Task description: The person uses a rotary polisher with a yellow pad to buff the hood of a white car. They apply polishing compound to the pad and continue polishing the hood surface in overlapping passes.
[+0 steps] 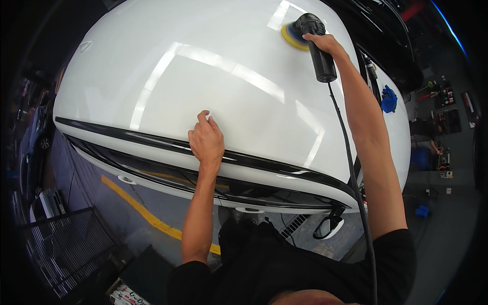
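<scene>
A white car roof (168,96) spreads out in front of me, with bright bands of light mirrored in it. My right hand (327,44) is wrapped round a black car polisher (322,63) at the far right of the roof. The polisher's yellow foam pad (292,38), with a blue backing, rests on the white paint. My left hand (207,138) is over the near edge of the roof, by the black trim strip (249,161). Its fingers are curled in, and whether something small is between them does not show clearly.
A black power cord (347,137) runs from the polisher down past my right arm. Blue cloth (389,98) lies near the windscreen. The wing mirror (329,226) juts out on the near side. A slatted dark panel (71,249) stands at lower left; another person (426,129) is at far right.
</scene>
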Demonstrator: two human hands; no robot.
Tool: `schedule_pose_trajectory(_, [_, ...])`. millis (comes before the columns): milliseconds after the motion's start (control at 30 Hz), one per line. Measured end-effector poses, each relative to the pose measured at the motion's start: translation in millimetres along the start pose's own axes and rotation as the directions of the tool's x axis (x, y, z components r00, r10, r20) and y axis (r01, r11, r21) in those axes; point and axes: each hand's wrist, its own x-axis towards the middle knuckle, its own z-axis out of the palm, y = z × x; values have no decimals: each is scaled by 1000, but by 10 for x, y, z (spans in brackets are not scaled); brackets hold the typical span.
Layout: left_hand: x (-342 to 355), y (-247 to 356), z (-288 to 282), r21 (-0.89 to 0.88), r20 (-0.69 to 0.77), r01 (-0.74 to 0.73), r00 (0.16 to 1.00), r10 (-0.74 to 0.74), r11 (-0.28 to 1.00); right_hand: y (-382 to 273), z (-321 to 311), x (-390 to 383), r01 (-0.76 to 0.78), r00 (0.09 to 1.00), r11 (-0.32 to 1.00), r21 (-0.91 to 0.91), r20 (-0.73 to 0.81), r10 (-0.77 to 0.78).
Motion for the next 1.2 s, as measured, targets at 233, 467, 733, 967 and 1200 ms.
schedule_pose_trajectory(233, [1,-16,13,-16,8,-14,1000,14,1000,-368,202,66,3,1000,998,-58,8,-3])
schedule_pose_trajectory(467, [5,8,-12,-42,1,-22,1000,22,999,-679,365,139,10,1000,996,-85,-15,-11])
schedule_pose_trajectory(733, [12,-3,-5,-54,7,-18,1000,18,998,-1081,478,153,63,997,994,-91,50,-58])
schedule_pose_trajectory(967, [1,-10,-18,-61,22,-5,1000,6,998,-1407,616,122,114,993,991,-76,-2,-114])
schedule_pose_trajectory(1200, [-1,33,-47,-59,43,14,999,-11,998,-1556,676,160,149,989,987,-54,14,-148])
